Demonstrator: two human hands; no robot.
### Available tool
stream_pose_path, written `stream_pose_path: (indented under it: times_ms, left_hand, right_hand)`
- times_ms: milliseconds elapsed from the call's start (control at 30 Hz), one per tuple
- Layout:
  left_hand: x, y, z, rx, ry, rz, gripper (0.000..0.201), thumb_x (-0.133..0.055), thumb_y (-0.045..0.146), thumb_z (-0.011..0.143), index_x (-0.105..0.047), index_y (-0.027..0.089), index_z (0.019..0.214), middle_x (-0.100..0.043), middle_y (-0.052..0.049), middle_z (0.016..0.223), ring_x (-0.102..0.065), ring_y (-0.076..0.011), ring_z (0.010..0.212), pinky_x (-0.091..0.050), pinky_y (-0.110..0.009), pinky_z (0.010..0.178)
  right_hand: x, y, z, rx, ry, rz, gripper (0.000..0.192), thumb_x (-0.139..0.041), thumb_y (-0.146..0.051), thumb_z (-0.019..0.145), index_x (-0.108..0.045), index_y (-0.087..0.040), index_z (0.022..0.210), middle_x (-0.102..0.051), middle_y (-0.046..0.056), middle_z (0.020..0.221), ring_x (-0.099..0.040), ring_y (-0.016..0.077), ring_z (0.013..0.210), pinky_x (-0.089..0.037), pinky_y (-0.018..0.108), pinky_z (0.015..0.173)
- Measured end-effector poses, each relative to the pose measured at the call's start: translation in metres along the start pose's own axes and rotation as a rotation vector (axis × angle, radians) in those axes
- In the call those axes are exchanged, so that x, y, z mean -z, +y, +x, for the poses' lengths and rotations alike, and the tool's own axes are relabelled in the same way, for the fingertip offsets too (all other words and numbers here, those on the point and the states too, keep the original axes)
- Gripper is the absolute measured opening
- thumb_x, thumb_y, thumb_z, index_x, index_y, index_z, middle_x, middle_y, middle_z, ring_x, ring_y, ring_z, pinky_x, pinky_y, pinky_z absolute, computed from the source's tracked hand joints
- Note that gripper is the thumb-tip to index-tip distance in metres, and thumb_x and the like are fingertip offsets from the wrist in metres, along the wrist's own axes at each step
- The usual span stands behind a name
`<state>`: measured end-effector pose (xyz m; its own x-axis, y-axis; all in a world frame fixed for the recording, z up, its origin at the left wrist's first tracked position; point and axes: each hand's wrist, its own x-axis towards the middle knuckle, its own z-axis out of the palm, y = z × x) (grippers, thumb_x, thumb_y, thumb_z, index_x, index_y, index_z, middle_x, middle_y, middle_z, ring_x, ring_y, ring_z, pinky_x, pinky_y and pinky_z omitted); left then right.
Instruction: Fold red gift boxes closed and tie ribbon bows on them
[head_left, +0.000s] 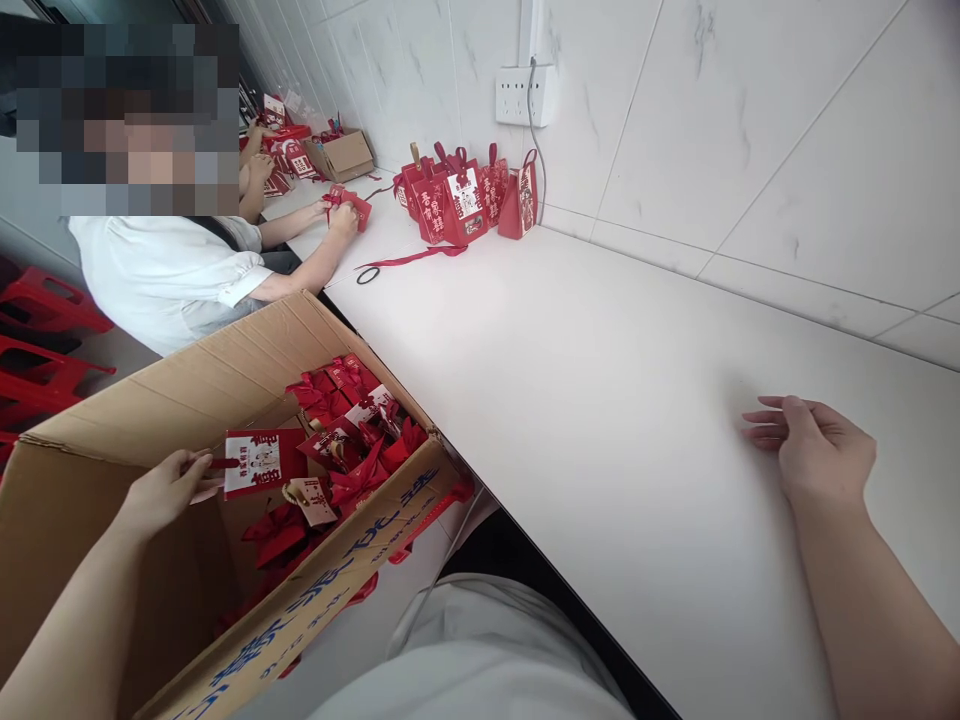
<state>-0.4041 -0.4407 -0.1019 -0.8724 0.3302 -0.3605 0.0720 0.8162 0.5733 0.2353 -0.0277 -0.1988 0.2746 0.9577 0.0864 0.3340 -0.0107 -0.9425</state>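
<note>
My left hand (171, 488) reaches into a large cardboard box (150, 390) and pinches the ribbon loop of a red gift box (264, 462) with a white printed card on its face. Below and to the right of it, several more red gift boxes (360, 470) with ribbons are heaped inside the cardboard box. On the right, my right hand (821, 440) rests over the white table (600, 400), fingers loosely stretched and slightly apart, with nothing in it.
Against the tiled wall stand several finished-looking red gift boxes (466, 200), with a red ribbon (420, 258) and a black ring (367, 274) in front. A co-worker in a white shirt (165, 270) handles a red piece (352, 208). A small carton (341, 155) sits farther back; red stools (52, 370) stand left.
</note>
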Motion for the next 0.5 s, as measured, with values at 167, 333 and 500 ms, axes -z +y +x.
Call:
stream_pose_path:
  times_ms: [167, 333, 500]
  left_hand:
    - [-0.007, 0.008, -0.003, 0.050, -0.085, -0.219, 0.033, -0.071, 0.049, 0.078, -0.053, 0.023, 0.087, -0.071, 0.012, 0.075, -0.069, -0.0076, 0.077, -0.054, -0.021, 0.079]
    - [-0.011, 0.018, -0.008, 0.101, -0.082, -0.198, 0.040, -0.070, 0.056, 0.075, -0.053, 0.022, 0.086, -0.071, 0.012, 0.073, -0.069, -0.0083, 0.073, -0.053, -0.020, 0.073]
    - [-0.028, 0.025, -0.012, 0.151, -0.164, 0.074, 0.056, -0.063, 0.070, 0.070, -0.044, 0.018, 0.073, -0.064, 0.009, 0.061, -0.069, -0.0110, 0.071, -0.049, -0.019, 0.064]
  right_hand:
    - [0.001, 0.001, 0.000, 0.004, -0.010, -0.011, 0.026, -0.053, -0.039, 0.085, -0.072, -0.022, 0.089, -0.072, 0.007, 0.080, -0.064, 0.0149, 0.058, -0.055, 0.031, 0.060]
    - [0.002, 0.000, 0.000, 0.004, -0.019, -0.009, 0.026, -0.053, -0.036, 0.085, -0.072, -0.021, 0.091, -0.072, 0.008, 0.082, -0.065, 0.0149, 0.059, -0.055, 0.030, 0.061]
    - [0.001, -0.003, 0.000, -0.006, -0.018, -0.020, 0.026, -0.052, -0.036, 0.085, -0.072, -0.021, 0.090, -0.072, 0.007, 0.080, -0.064, 0.0148, 0.058, -0.056, 0.031, 0.061]
